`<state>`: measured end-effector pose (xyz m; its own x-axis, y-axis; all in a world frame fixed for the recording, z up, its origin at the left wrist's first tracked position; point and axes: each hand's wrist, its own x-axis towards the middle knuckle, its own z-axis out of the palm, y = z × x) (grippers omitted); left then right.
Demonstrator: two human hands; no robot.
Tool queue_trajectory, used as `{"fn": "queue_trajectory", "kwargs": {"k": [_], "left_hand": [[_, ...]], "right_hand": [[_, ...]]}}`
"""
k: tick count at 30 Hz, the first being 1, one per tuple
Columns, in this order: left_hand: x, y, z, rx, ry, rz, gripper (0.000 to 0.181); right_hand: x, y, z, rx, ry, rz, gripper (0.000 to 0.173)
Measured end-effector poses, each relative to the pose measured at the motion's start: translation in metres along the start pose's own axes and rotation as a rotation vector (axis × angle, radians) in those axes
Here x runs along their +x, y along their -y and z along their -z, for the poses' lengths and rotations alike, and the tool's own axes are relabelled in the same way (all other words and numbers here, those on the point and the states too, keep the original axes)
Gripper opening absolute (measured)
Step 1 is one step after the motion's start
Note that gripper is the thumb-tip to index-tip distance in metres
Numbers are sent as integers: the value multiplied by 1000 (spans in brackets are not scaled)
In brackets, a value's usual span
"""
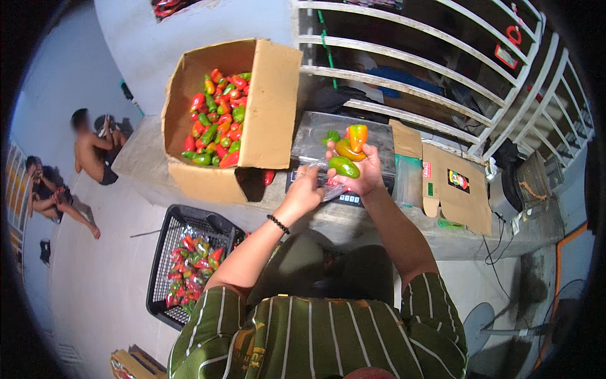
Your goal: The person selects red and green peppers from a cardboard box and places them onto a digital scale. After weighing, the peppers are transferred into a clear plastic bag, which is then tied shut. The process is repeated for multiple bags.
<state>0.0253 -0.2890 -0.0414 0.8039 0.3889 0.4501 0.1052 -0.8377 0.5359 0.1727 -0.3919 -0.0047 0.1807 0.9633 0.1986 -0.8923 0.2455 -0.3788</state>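
Note:
In my right hand (371,173) I hold several peppers: an orange pepper (358,137) upright at the top, an orange-brown one (349,150) below it, and a green pepper (343,167) nearest me. My left hand (305,187), wearing a black beaded bracelet (278,224), grips a clear plastic bag (335,191) just left of the peppers. Both hands are above a digital scale (310,128) with a dark platform and a button panel toward me. Another green pepper (331,137) shows behind my right fingers, over the platform; whether it is held is unclear.
Left of the scale, a cardboard box (274,104) holds many red, green and orange peppers. A black plastic crate (158,265) on the floor contains bagged peppers. Flattened cardboard (457,182) and clear bags (408,177) lie rightward on the concrete ledge (142,142). Two people sit at far left.

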Motion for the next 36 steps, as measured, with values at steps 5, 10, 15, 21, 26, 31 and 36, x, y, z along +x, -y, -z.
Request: {"fn": "queue_trajectory", "kwargs": {"k": [5,10,15,21,26,31,36], "left_hand": [[1,-31,30,-1070,319,515,58],[-3,-42,52,-1377,354,561,57],[-9,-29,41,-1093,329,469,60],[-7,10,20,-449,186,268,69],[-7,-13,32,-492,245,226,70],[-7,-29,50,-742,314,395,69],[-12,-21,62,-756,325,458,69]], "right_hand": [[-4,-24,-5,-674,25,152,48],[-11,-25,-3,-1443,112,146,47],[-16,-21,-15,-1689,131,85,72],[-23,-6,-19,-1719,182,51,75],[-19,4,-4,-1742,151,58,43],[-15,2,-10,-1384,116,116,37],[-3,58,23,-1210,-553,124,39]]}}
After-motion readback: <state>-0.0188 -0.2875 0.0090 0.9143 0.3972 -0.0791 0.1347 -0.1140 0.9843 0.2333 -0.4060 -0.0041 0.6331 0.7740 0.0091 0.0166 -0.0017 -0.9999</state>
